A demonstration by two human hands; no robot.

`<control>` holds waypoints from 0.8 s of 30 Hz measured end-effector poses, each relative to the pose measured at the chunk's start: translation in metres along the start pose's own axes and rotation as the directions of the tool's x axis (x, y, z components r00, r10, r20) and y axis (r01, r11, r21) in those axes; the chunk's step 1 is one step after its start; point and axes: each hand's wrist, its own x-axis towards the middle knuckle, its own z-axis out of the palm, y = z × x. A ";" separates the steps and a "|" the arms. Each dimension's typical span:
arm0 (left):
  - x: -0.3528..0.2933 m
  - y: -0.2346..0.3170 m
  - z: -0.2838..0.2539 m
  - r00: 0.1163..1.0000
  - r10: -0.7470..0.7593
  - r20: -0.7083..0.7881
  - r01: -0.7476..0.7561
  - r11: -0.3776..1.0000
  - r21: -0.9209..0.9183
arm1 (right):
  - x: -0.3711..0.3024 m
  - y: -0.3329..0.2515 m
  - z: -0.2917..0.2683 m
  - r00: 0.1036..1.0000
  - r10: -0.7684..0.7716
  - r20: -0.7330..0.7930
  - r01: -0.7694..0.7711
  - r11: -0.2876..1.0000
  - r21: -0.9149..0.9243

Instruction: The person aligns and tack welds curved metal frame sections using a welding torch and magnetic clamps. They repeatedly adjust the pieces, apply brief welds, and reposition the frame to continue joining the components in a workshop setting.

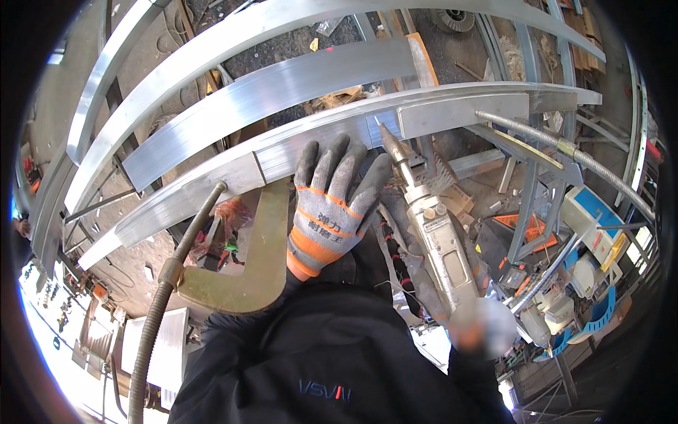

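My left hand [330, 205], in a grey and orange work glove, lies with its fingers apart against the near side of a long curved metal bar [304, 145]. Nothing is held in it. To its right a white handheld welding gun [441, 247] points away from me, its narrow nozzle tip at the bar near a joint. My right hand [482, 272] is closed round the gun's body, which mostly hides its fingers. A flat metal plate [462, 114] sits along the bar right of the tip. Left of my left hand, a brass-coloured C-clamp [265, 283] with a threaded screw [185, 244] presses on the bar.
Another clamp's threaded screw [565, 145] meets the plate at the right. Beyond the bar lie a wide flat metal strip [268, 92] and a larger curved bar [205, 60]. A blue and white machine [593, 222] stands at the right, among tools and scraps.
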 end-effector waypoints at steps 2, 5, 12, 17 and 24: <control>0.000 -0.001 0.002 1.000 0.000 -0.003 0.000 1.000 -0.006 | 0.009 0.004 0.007 1.000 -0.008 0.023 0.008 1.000 0.002; -0.002 -0.002 0.003 1.000 0.003 -0.003 -0.003 1.000 -0.002 | 0.020 0.011 0.018 0.998 -0.037 0.055 0.038 0.999 -0.019; -0.004 -0.003 0.003 0.998 -0.021 0.067 0.018 0.999 0.042 | 0.021 0.028 0.043 0.974 0.151 0.169 -0.219 0.821 0.527; -0.003 -0.003 0.004 0.999 -0.022 0.032 0.021 0.999 0.034 | 0.026 0.014 0.035 0.941 0.204 0.271 -0.336 0.672 0.660; -0.001 -0.003 0.003 1.000 -0.016 0.020 0.015 1.000 0.017 | 0.032 0.001 0.031 0.966 0.088 0.242 -0.104 0.993 0.052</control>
